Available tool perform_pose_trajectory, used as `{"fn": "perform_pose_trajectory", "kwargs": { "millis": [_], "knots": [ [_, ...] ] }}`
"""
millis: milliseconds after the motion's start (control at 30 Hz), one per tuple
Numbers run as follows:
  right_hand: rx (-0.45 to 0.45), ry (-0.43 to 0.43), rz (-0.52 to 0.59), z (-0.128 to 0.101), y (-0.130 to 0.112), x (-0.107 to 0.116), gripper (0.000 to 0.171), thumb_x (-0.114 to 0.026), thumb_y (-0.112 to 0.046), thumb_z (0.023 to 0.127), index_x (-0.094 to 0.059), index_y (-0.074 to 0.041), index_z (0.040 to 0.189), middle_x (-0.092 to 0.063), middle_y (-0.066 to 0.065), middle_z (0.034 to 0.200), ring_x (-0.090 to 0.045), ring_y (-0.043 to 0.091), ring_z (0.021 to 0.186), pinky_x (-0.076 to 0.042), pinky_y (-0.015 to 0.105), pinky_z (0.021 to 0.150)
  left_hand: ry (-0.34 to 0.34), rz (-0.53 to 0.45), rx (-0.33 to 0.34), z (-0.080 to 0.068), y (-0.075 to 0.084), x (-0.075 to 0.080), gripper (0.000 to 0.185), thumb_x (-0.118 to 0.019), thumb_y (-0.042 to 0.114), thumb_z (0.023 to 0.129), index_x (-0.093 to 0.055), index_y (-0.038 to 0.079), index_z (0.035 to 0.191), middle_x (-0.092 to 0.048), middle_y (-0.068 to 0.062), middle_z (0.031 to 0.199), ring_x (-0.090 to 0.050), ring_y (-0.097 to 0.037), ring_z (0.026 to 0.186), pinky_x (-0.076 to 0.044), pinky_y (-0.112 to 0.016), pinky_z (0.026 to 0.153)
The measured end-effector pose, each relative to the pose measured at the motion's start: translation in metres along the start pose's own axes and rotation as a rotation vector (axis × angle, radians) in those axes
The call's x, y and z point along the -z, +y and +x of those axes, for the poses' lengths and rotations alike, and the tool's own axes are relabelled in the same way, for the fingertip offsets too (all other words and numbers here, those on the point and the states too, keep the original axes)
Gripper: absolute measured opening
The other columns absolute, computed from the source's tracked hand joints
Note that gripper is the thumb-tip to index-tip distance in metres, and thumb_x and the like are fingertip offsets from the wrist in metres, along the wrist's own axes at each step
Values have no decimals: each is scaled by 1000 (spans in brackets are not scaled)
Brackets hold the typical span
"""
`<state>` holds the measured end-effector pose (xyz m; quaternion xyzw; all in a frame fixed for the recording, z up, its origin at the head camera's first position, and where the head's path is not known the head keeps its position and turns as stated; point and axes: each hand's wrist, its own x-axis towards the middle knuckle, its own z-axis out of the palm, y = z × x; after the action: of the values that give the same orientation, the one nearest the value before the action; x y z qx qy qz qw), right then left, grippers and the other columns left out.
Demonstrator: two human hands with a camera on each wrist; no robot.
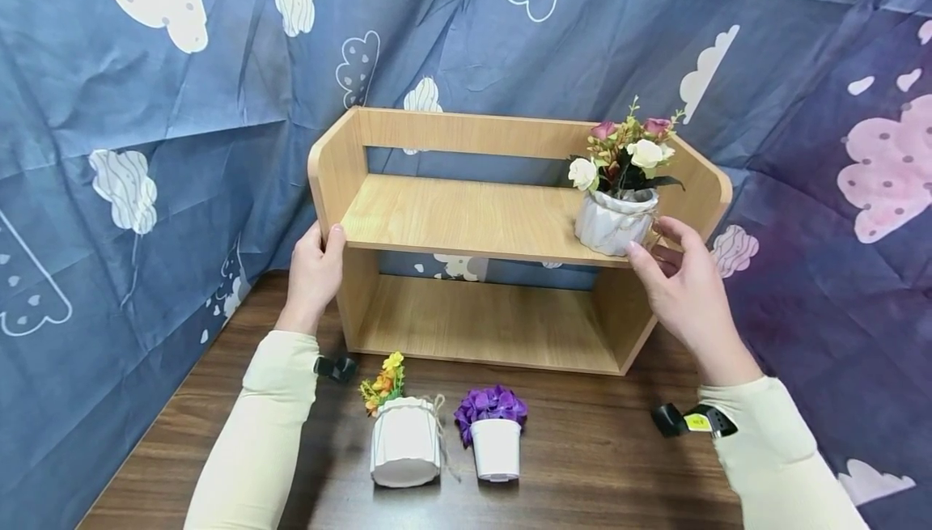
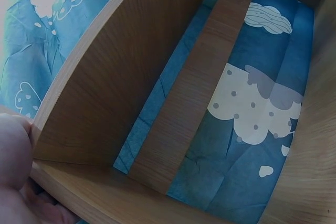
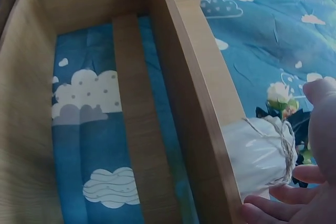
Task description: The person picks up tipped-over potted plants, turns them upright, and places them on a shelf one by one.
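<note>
A light wooden two-tier shelf [image 1: 451, 214] stands on the table. My left hand [image 1: 316, 275] grips its left side panel [image 1: 335, 182] at upper-board height, the thumb on the front edge and the fingers partly hidden behind. At the right end of the upper board sits a marbled white pot [image 1: 615, 222] of white and dusky-pink artificial flowers [image 1: 633, 150], upright near the front edge. My right hand [image 1: 688, 291] is beside the pot, thumb and fingers spread at its lower right. In the right wrist view twine circles the pot [image 3: 254, 150], and the thumb stands away from it.
In front of the shelf, a white pot [image 1: 405, 445] with orange and yellow flowers and a smaller white pot [image 1: 497, 449] with purple flowers are on the dark wooden table [image 1: 582, 457]. Blue cloud-print cloth [image 1: 240, 69] hangs behind and at both sides.
</note>
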<state>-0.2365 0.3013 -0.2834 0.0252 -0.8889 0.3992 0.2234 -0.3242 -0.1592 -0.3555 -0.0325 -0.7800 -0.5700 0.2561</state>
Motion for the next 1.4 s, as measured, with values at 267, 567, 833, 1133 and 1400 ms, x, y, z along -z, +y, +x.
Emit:
{"fn": "perform_pose_trajectory", "kwargs": {
  "millis": [267, 567, 833, 1133, 1400],
  "knots": [
    [55, 30, -8, -25, 3, -9, 73, -70, -32, 105, -39, -3, 164, -51, 31, 158, -60, 54, 134, -41, 0, 86, -10, -5, -1, 0, 2, 0, 49, -45, 28, 112, -60, 2, 150, -65, -26, 146, -63, -36, 128, -47, -55, 116],
    [132, 44, 53, -46, 3, -16, 63, -73, -21, 103, -47, 0, 157, -60, 25, 150, -64, 28, 131, -38, 0, 95, -3, 13, -6, 0, 4, 0, 48, -45, 28, 112, -61, 3, 149, -66, -25, 146, -63, -36, 128, -47, -54, 116],
    [167, 33, 39, -60, 8, -22, 55, -72, -20, 104, -53, 1, 151, -67, 21, 145, -54, -22, 114, -42, 1, 95, -12, 11, -5, 0, 3, 0, 49, -45, 30, 112, -60, 4, 151, -65, -25, 147, -63, -36, 129, -47, -55, 116],
    [143, -42, -23, -71, 21, -30, 51, -73, -25, 104, -57, -5, 149, -71, 18, 141, -65, -1, 116, -44, 4, 93, 6, 12, -7, -1, 3, 0, 45, -47, 27, 112, -65, 1, 143, -68, -26, 141, -63, -35, 124, -47, -52, 113],
    [144, -74, -4, -78, 32, -39, 44, -69, -20, 106, -59, -2, 145, -73, 20, 136, -59, -17, 111, -45, 3, 92, 10, 7, -2, -1, 2, 0, 44, -48, 28, 111, -65, 1, 142, -68, -26, 141, -63, -35, 125, -47, -51, 113]
  ]
}}
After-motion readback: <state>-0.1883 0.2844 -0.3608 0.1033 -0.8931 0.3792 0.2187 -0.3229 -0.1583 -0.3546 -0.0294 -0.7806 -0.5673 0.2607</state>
